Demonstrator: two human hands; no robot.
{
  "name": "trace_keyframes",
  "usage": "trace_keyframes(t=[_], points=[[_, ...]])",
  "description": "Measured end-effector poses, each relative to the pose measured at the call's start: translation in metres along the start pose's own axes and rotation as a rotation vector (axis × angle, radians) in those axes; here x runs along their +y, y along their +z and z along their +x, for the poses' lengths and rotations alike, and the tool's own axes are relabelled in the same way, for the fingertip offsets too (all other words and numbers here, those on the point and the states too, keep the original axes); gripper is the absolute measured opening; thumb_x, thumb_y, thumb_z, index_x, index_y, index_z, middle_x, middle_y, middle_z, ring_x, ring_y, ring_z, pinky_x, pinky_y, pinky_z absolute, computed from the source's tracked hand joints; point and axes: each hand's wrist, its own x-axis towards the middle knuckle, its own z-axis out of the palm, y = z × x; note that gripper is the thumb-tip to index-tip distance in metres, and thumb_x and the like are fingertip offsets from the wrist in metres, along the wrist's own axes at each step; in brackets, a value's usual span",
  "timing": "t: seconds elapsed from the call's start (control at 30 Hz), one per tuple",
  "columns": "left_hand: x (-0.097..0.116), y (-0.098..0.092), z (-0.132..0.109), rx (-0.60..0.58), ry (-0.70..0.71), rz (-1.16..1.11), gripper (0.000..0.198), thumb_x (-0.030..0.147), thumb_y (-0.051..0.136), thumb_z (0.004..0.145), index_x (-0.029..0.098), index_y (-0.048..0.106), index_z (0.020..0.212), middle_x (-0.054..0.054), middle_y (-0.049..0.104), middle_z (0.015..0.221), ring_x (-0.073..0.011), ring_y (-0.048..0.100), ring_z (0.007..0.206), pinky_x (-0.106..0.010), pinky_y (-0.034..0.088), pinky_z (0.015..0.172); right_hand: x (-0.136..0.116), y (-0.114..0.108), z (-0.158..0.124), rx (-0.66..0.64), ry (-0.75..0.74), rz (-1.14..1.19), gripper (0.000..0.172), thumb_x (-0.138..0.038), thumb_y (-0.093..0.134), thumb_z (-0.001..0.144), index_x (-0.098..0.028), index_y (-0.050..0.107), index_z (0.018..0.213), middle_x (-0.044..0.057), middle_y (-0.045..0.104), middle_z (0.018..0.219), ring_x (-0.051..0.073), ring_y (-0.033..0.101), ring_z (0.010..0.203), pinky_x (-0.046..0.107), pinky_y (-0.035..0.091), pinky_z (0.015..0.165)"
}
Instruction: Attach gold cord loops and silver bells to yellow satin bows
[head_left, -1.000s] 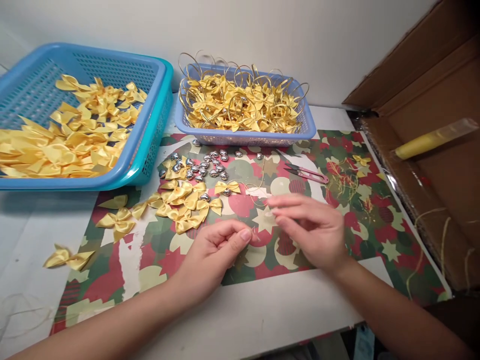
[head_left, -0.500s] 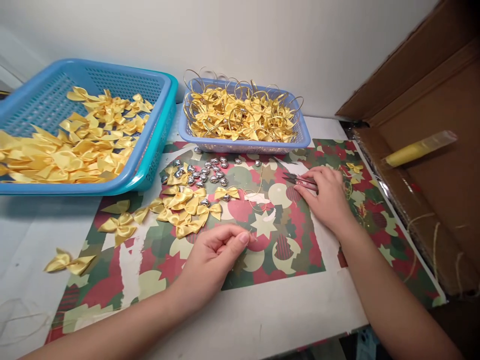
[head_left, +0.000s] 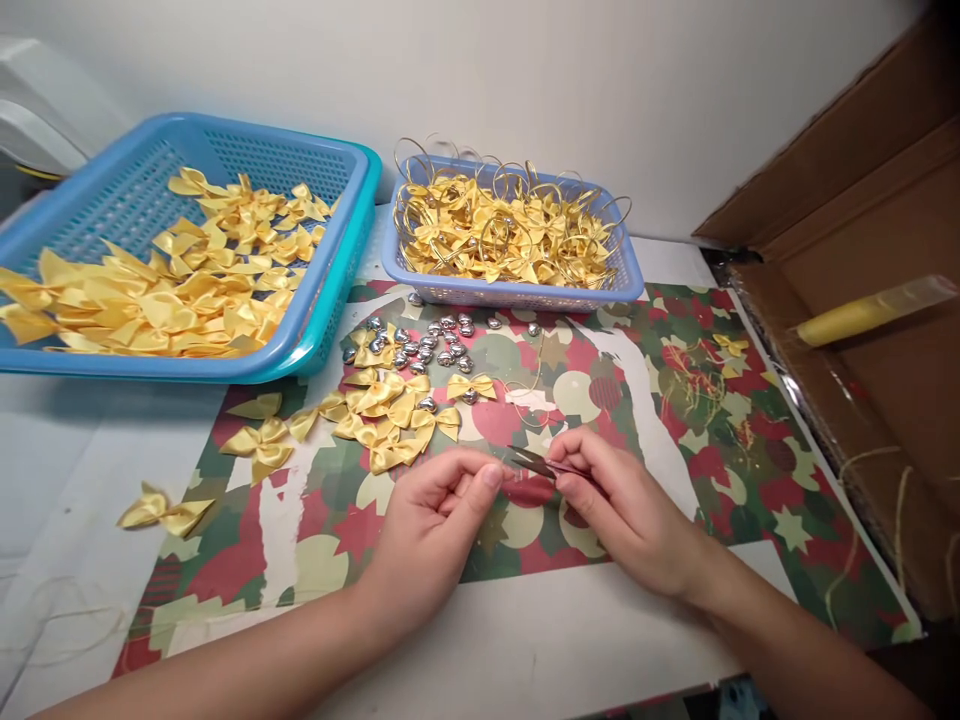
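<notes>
My left hand (head_left: 435,530) is closed in a pinch, thumb against forefinger; what sits between the tips is too small to make out. Close to those fingertips are the dark blades of small thread snips (head_left: 534,462), held in my closed right hand (head_left: 634,515). Beyond my hands lies a loose pile of yellow ribbon bows (head_left: 386,400). Shiny silver bells (head_left: 427,345) are scattered behind it. A single bow (head_left: 471,386) has a bell at its middle, and a thin yellow thread (head_left: 536,370) curls beside it.
At the left, a large blue basket (head_left: 352,200) holds many bows. A smaller periwinkle basket (head_left: 517,292) against the wall contains bows with gold loops. Thread scraps (head_left: 694,385) lie on the patterned paper at right, near a cardboard wall (head_left: 862,220) with a yellow tube (head_left: 874,312).
My right hand has brought the snips from the right side of the patterned paper to my left fingertips. My left hand stays pinched. The view has shifted slightly left.
</notes>
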Motion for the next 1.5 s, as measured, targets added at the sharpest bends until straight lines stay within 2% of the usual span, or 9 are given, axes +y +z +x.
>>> trace_keyframes(t=[0.53, 0.73, 0.87, 0.97, 1.03, 1.13, 1.2, 1.4, 1.5], points=[[0.001, 0.003, 0.002, -0.004, 0.024, 0.059, 0.032, 0.045, 0.059, 0.087, 0.016, 0.068, 0.076, 0.004, 0.041, 0.054, -0.0082, 0.028, 0.045, -0.021, 0.022, 0.041, 0.002, 0.008, 0.005, 0.076, 0.025, 0.024, 0.018, -0.036, 0.043, 0.101, -0.023, 0.048, 0.091, -0.007, 0.04, 0.063, 0.01, 0.036, 0.052, 0.024, 0.03, 0.049], [0.0, 0.0, 0.001, -0.01, -0.01, 0.072, 0.035, 0.049, 0.059, 0.087, 0.017, 0.065, 0.074, 0.006, 0.036, 0.054, -0.0083, 0.025, 0.047, -0.021, 0.019, 0.042, 0.035, -0.044, 0.026, 0.61, -0.021, -0.477, 0.017, -0.039, 0.053, 0.093, -0.022, 0.055, 0.096, 0.007, 0.064, 0.091, 0.023, 0.06, 0.083, 0.036, 0.047, 0.072], [-0.002, -0.005, 0.002, -0.03, -0.02, 0.095, 0.037, 0.052, 0.056, 0.089, 0.018, 0.067, 0.079, 0.006, 0.037, 0.055, -0.0088, 0.026, 0.048, -0.022, 0.02, 0.043, 0.061, -0.078, 0.038, 0.73, 0.012, -0.879, 0.016, -0.034, 0.059, 0.088, -0.019, 0.061, 0.093, 0.015, 0.064, 0.108, 0.035, 0.055, 0.106, 0.053, 0.043, 0.091], [-0.002, -0.005, 0.002, -0.051, -0.019, 0.119, 0.035, 0.049, 0.056, 0.09, 0.017, 0.069, 0.08, 0.004, 0.044, 0.059, -0.0085, 0.029, 0.049, -0.022, 0.022, 0.043, 0.052, -0.073, 0.035, 0.795, -0.095, -0.903, 0.024, -0.034, 0.063, 0.087, -0.016, 0.064, 0.104, 0.019, 0.062, 0.119, 0.037, 0.053, 0.114, 0.057, 0.041, 0.098], [0.001, -0.004, 0.003, -0.116, -0.012, 0.132, 0.034, 0.045, 0.056, 0.092, 0.017, 0.07, 0.08, 0.003, 0.045, 0.058, -0.0088, 0.032, 0.05, -0.021, 0.023, 0.044, 0.034, -0.053, 0.028, 0.739, -0.305, -0.803, 0.025, -0.033, 0.058, 0.092, -0.019, 0.064, 0.113, 0.016, 0.063, 0.122, 0.033, 0.055, 0.118, 0.053, 0.041, 0.103], [0.003, -0.004, 0.005, -0.221, 0.044, 0.128, 0.029, 0.038, 0.057, 0.091, 0.016, 0.071, 0.078, 0.001, 0.051, 0.061, -0.0101, 0.04, 0.056, -0.021, 0.03, 0.05, 0.011, -0.018, 0.018, 0.154, -0.69, -0.562, 0.039, -0.039, 0.037, 0.103, -0.022, 0.053, 0.134, 0.01, 0.061, 0.137, 0.023, 0.05, 0.135, 0.042, 0.042, 0.11], [0.003, -0.005, 0.006, -0.226, 0.058, 0.111, 0.029, 0.038, 0.057, 0.091, 0.016, 0.07, 0.077, 0.001, 0.052, 0.063, -0.0101, 0.041, 0.056, -0.021, 0.031, 0.051, 0.008, -0.008, 0.014, -0.044, -0.755, -0.456, 0.046, -0.044, 0.034, 0.104, -0.018, 0.052, 0.137, 0.012, 0.065, 0.132, 0.021, 0.058, 0.127, 0.039, 0.047, 0.105], [0.002, -0.007, 0.006, -0.178, -0.015, 0.096, 0.036, 0.048, 0.058, 0.09, 0.016, 0.069, 0.077, 0.006, 0.034, 0.052, -0.0087, 0.027, 0.048, -0.022, 0.02, 0.043, 0.026, -0.036, 0.02, 0.603, -0.344, -0.5, 0.013, -0.021, 0.059, 0.093, -0.021, 0.07, 0.097, 0.002, 0.074, 0.078, 0.017, 0.068, 0.072, 0.031, 0.053, 0.069], [0.003, -0.006, 0.006, -0.159, -0.022, 0.112, 0.037, 0.049, 0.059, 0.089, 0.016, 0.068, 0.076, 0.006, 0.034, 0.052, -0.0085, 0.026, 0.047, -0.022, 0.019, 0.042, 0.028, -0.039, 0.026, 0.562, -0.304, -0.686, 0.007, -0.021, 0.072, 0.083, -0.02, 0.068, 0.077, 0.003, 0.071, 0.08, 0.021, 0.063, 0.08, 0.039, 0.047, 0.081]])
